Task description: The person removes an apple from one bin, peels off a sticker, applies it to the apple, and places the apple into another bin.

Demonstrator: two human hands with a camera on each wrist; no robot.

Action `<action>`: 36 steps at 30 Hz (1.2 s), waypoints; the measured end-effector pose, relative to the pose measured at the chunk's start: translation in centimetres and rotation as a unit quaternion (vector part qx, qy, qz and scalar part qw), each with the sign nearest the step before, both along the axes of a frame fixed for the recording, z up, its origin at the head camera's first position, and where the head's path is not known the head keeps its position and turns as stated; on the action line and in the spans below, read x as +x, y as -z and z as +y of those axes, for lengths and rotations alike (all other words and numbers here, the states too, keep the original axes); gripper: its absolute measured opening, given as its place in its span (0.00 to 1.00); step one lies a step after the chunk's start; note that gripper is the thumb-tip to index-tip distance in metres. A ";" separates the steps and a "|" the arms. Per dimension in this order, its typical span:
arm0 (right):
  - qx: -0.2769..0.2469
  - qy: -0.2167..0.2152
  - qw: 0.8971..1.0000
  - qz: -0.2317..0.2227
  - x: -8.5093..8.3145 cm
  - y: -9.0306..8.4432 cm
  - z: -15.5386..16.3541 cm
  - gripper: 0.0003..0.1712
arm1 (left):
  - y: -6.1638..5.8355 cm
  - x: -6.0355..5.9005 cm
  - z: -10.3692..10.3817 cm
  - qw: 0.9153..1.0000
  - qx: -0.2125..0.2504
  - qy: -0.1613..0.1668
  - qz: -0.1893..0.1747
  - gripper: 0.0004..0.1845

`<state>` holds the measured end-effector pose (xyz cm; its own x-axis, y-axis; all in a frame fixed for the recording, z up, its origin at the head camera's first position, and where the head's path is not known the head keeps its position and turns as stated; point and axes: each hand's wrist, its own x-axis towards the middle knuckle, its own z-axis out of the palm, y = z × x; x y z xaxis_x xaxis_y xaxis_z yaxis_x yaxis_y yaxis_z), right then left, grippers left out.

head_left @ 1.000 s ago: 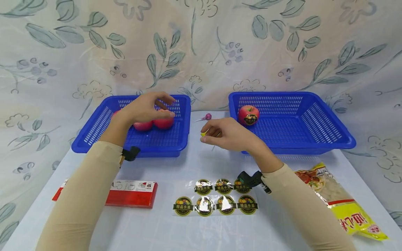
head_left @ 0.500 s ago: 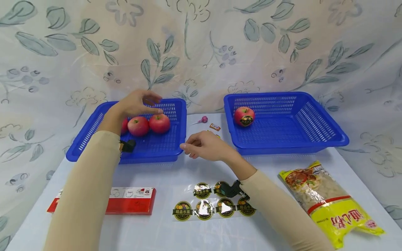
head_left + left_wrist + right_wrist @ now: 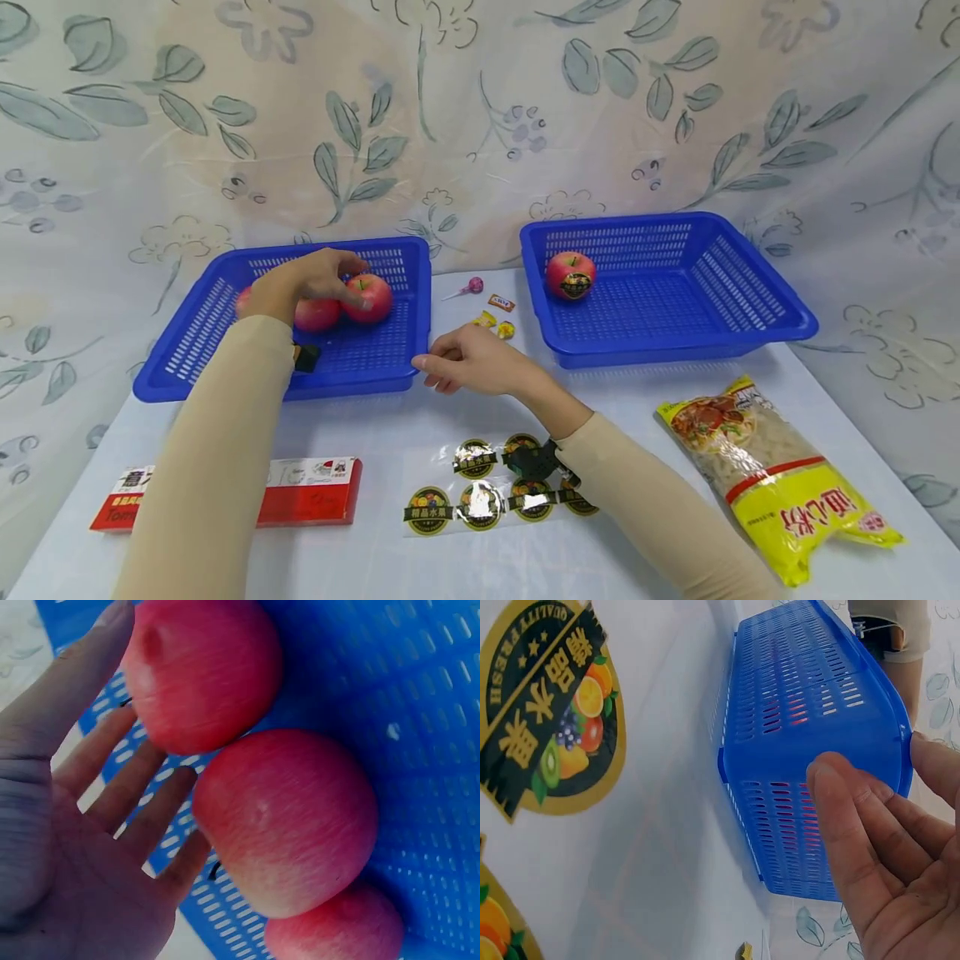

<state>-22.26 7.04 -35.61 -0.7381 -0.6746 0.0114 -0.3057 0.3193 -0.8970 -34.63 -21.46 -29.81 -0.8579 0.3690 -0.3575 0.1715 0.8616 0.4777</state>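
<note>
My left hand reaches into the left blue basket, over a row of red apples. Its thumb and fingers spread around the rightmost apple; in the left wrist view the thumb lies against that apple, while the fingers extend beside the middle apple. A third apple shows below it. Close to this basket's front right corner hovers my right hand, fingers loosely bent with nothing between them. In the right wrist view, the thumb appears in front of the basket's corner.
The right blue basket holds one apple bearing a sticker. Between the baskets lie a lollipop and several wrapped candies. Nearer are a sticker sheet, a red-and-white box and a yellow pasta bag.
My left hand has come down from above the basket to the rightmost apple. The right hand has moved left, away from the candies, to the left basket's corner. The view has shifted slightly.
</note>
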 end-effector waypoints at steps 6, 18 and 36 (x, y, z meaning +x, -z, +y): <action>-0.018 -0.016 0.999 -0.022 0.1 -0.2 -0.5 0.18 | 0.5 0.0 -0.2 0.999 -0.034 0.000 0.021 0.43; -0.033 -0.017 0.998 -0.053 0.0 0.0 -0.6 0.17 | -0.4 0.6 -0.2 0.996 -0.067 -0.008 0.059 0.44; 0.013 0.043 0.998 0.049 0.0 -0.6 1.0 0.15 | -5.1 5.1 1.7 0.993 0.008 0.033 0.112 0.47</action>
